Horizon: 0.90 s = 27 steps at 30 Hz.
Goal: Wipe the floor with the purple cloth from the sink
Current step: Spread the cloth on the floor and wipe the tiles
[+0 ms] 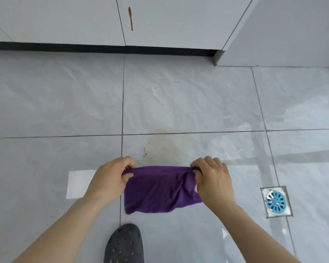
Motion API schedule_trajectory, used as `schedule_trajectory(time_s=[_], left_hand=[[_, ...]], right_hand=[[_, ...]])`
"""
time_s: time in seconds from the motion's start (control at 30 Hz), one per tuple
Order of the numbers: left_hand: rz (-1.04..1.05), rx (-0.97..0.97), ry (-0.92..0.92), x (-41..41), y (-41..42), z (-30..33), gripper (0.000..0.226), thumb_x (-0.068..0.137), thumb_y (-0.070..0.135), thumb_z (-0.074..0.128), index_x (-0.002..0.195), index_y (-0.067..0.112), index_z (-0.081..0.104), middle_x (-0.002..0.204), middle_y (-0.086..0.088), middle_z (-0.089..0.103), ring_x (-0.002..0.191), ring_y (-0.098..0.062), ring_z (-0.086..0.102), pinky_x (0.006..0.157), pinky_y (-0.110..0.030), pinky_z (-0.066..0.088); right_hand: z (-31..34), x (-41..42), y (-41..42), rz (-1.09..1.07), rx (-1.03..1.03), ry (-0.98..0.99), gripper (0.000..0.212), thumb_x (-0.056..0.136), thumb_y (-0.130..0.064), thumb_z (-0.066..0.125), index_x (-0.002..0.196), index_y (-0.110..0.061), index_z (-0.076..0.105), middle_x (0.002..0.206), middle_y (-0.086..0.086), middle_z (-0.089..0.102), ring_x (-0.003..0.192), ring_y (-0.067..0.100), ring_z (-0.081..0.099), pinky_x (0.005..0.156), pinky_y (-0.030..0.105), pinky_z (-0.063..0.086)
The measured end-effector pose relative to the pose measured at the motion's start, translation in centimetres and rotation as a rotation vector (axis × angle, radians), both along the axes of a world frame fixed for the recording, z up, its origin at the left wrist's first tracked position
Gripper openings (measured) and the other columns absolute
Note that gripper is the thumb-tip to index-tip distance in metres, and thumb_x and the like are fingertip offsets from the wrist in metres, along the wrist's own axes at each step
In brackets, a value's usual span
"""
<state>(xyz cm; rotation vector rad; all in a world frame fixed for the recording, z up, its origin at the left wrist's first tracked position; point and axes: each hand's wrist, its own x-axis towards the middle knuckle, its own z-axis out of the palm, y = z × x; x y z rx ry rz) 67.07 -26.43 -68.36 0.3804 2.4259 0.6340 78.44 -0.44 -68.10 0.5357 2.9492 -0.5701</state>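
- So both hands have a pinch grip on the purple cloth (160,188): left hand (110,176) and right hand (213,180) each clamp a top corner, thumbs on the near face.
- Cloth hangs stretched between them, just above the floor (46,111), bottom edge near a grey shoe (124,243).
- Long axis runs left-right, top edge toward the cabinets (65,19).
- Tip: lay it flat over the brownish stain (163,147) just ahead, press with palms, then wipe. Drain (276,201) is well off to the right.
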Motion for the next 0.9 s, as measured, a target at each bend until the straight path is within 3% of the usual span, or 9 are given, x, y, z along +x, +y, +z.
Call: schedule_trajectory(time_s=[0.27,0.4,0.47,0.57,0.67,0.77,0.9], left_hand=[[0.039,0.092,0.152,-5.8,1.1,-7.6,0.015,0.090,0.015,0.068,0.097,0.029,0.064,0.094,0.013,0.070,0.089,-0.017,0.065,0.080,-0.038,0.053],[0.060,0.131,0.232,-8.3,2.1,-8.9,0.017,0.091,0.014,0.064,0.100,0.029,0.062,0.099,0.010,0.070,0.093,-0.019,0.066,0.082,-0.040,0.054],[0.077,0.147,0.321,-9.1,2.7,-9.5,0.024,0.091,0.013,0.063,0.111,0.027,0.060,0.110,0.007,0.069,0.102,-0.021,0.064,0.090,-0.041,0.051],[0.083,0.059,0.447,-9.0,2.6,-10.5,0.048,0.092,0.025,0.063,0.137,0.023,0.048,0.136,-0.002,0.057,0.125,-0.028,0.052,0.109,-0.044,0.038],[-0.003,-0.033,0.509,-7.7,1.3,-11.9,0.063,0.094,0.046,0.052,0.150,0.022,0.036,0.155,-0.002,0.043,0.143,-0.027,0.038,0.123,-0.048,0.022],[-0.048,-0.129,0.501,-6.9,-0.2,-14.2,0.070,0.098,0.054,0.033,0.158,0.020,0.023,0.166,-0.003,0.028,0.155,-0.025,0.021,0.127,-0.049,0.009],[0.002,-0.226,0.458,-6.6,-1.4,-16.6,0.077,0.098,0.060,0.010,0.160,0.013,0.012,0.169,-0.006,0.014,0.157,-0.021,0.007,0.127,-0.051,0.008]], right_hand=[[-8.2,-6.1,1.1,-0.034,0.124,0.211,0.024,0.088,-0.006,0.048,0.101,-0.019,0.064,0.091,0.000,0.060,0.087,0.026,0.051,0.091,0.041,0.038],[-8.9,-9.0,1.8,-0.063,0.148,0.303,0.024,0.091,-0.001,0.057,0.106,-0.018,0.065,0.095,0.002,0.060,0.093,0.030,0.052,0.094,0.041,0.037],[-8.9,-10.3,1.8,-0.102,0.169,0.320,0.031,0.091,-0.004,0.061,0.119,-0.018,0.062,0.109,0.005,0.061,0.105,0.031,0.053,0.100,0.044,0.038],[-9.5,-10.7,0.5,-0.098,0.150,0.256,0.053,0.092,-0.024,0.064,0.141,-0.017,0.047,0.141,0.012,0.050,0.134,0.033,0.042,0.113,0.052,0.032],[-10.7,-8.7,-2.8,0.113,0.096,0.097,0.075,0.093,-0.060,0.053,0.154,-0.025,0.030,0.163,0.013,0.028,0.153,0.032,0.015,0.122,0.056,0.017],[-13.1,-7.8,-5.5,0.246,0.113,-0.081,0.085,0.087,-0.082,0.035,0.157,-0.040,0.011,0.169,0.008,0.003,0.155,0.030,-0.009,0.120,0.066,0.007],[-15.0,-9.4,-6.8,0.199,0.169,-0.166,0.085,0.084,-0.088,0.024,0.156,-0.045,0.007,0.169,0.008,-0.006,0.153,0.036,-0.014,0.114,0.075,0.002]])
